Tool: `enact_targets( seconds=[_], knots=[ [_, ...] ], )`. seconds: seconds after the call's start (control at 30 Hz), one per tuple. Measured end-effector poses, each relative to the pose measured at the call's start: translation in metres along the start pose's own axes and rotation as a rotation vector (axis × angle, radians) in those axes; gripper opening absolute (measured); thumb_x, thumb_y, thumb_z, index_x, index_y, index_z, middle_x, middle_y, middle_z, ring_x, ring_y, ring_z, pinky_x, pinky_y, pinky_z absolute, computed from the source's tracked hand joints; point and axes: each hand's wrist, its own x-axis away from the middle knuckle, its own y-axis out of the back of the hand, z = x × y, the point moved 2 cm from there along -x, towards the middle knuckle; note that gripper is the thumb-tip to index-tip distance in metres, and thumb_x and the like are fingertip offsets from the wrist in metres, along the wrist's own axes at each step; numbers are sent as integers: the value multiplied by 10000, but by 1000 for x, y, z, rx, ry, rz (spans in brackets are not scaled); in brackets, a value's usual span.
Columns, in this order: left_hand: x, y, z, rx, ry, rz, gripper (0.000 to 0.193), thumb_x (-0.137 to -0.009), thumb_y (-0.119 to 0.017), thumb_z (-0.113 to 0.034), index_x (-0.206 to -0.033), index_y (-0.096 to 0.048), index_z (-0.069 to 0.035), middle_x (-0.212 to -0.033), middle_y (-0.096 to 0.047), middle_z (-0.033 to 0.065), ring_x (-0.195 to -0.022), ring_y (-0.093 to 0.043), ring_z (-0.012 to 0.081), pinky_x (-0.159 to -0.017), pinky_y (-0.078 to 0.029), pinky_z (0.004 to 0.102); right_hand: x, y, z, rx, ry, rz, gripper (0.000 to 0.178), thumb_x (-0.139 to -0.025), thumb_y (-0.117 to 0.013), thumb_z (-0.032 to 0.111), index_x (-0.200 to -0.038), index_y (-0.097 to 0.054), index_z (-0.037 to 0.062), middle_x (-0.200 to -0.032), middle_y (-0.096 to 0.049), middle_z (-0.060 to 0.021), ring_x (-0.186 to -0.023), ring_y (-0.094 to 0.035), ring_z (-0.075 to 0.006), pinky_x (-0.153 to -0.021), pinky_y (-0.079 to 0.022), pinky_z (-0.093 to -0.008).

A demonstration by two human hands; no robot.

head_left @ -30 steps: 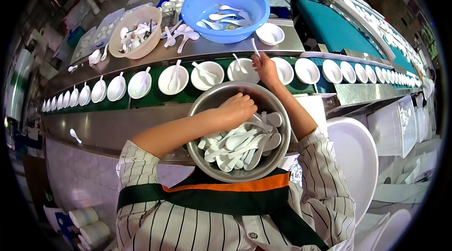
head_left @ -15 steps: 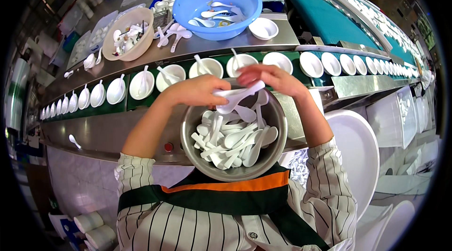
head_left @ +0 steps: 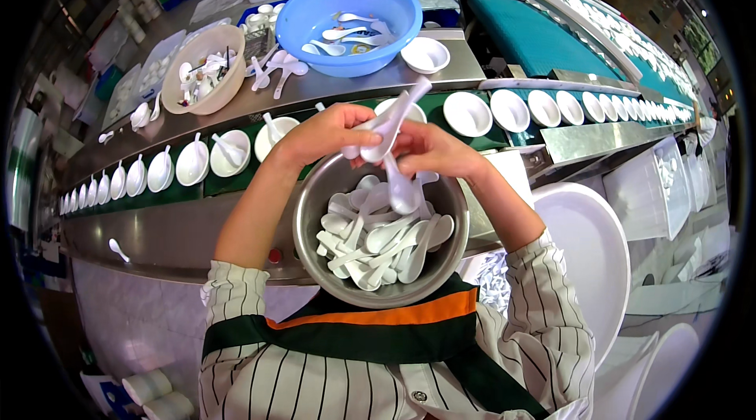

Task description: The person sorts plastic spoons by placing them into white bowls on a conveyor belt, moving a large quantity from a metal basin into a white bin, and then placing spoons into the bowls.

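Note:
My left hand (head_left: 337, 135) is closed round a small bunch of white spoons (head_left: 383, 136), one handle pointing up toward the far right. Touching the bunch, my right hand (head_left: 441, 151) pinches another white spoon (head_left: 402, 193), its bowl end hanging down. Both hands are over the far rim of a steel basin (head_left: 302, 231) that holds many loose white spoons (head_left: 382, 247). Just beyond, a row of white bowls (head_left: 468, 114) stands on a green belt (head_left: 213, 185). Bowls on the left, such as a white bowl (head_left: 192, 164), hold spoons. My hands partly cover the bowls directly ahead.
Behind the belt, a steel counter (head_left: 339, 89) carries a blue tub (head_left: 291, 34) with spoons, a beige tub (head_left: 169, 97) and a white bowl (head_left: 426, 55). A lone spoon (head_left: 118, 250) lies at left. A large white tub (head_left: 587, 247) stands at right.
My right hand has come back from over the bowls to the spoons at my left hand and now pinches one. The bowls on the belt have shifted left.

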Motion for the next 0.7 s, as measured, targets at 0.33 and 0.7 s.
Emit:
enact_targets(
  seconds=[0.33, 0.7],
  knots=[
    [-41, 59, 73, -310, 223, -598, 127, -797, -587, -120, -841, -539, -11, -590, -565, 70, -432, -530, 124, -374, -416, 245, -3, 122, -49, 703, 86, -1087, 350, -783, -614, 78, -1099, -487, -6, -738, -633, -148, -634, -630, -194, -578, -479, -282],
    [-32, 35, 60, -351, 182, -478, 202, -861, -501, -204, -831, -585, -23, -674, -572, 39, -672, -556, 95, -593, -440, 265, 27, -22, 25, 1690, -439, -11, 422, -830, -489, 470, -958, -594, 81, -616, -609, -80, -585, -618, -240, -515, -457, -324]
  ],
)
